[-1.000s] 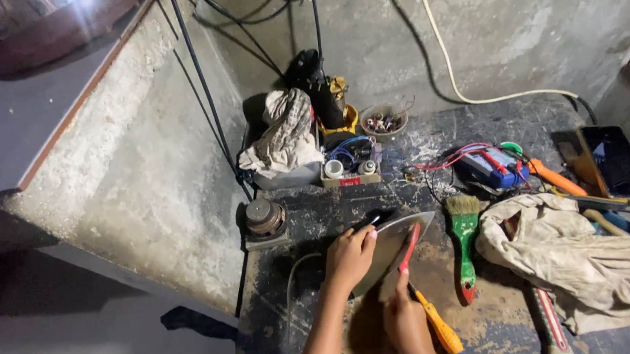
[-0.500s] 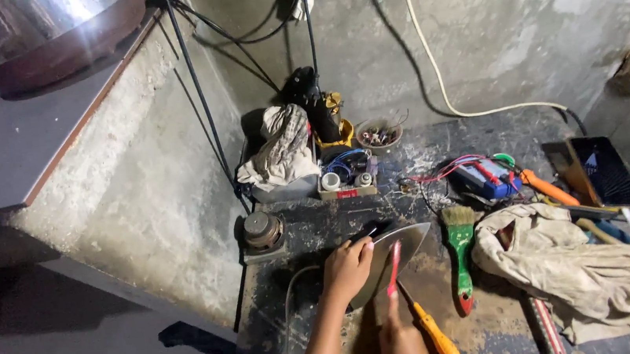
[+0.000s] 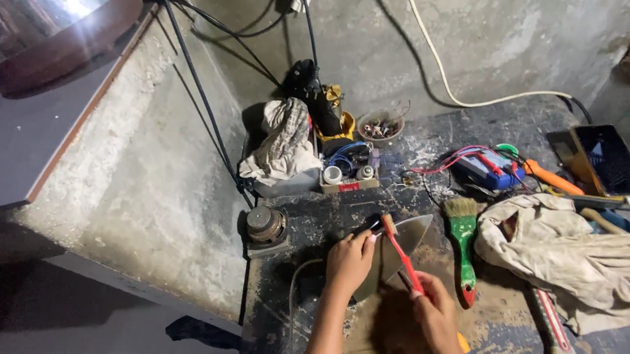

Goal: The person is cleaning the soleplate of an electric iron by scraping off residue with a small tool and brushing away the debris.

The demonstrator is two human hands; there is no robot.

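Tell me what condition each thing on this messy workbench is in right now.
Left hand: pressed on the grey metal plate, steadying it.
Right hand: gripping the red tool, its tip over the plate.
Green-handled brush: lying flat, untouched.
Beige cloth: crumpled in a heap.
Dark-screened tablet: lying flat.
Small bowl: upright, with small bits inside.
White cable: hanging down the wall.

My tabletop [image 3: 498,330] is dark, stained and worn. Directly on it lie a green-handled brush [image 3: 463,247], a crumpled beige cloth [image 3: 586,265], a grey iron soleplate [image 3: 398,250], a round metal part [image 3: 263,224] and a small bowl [image 3: 380,124].
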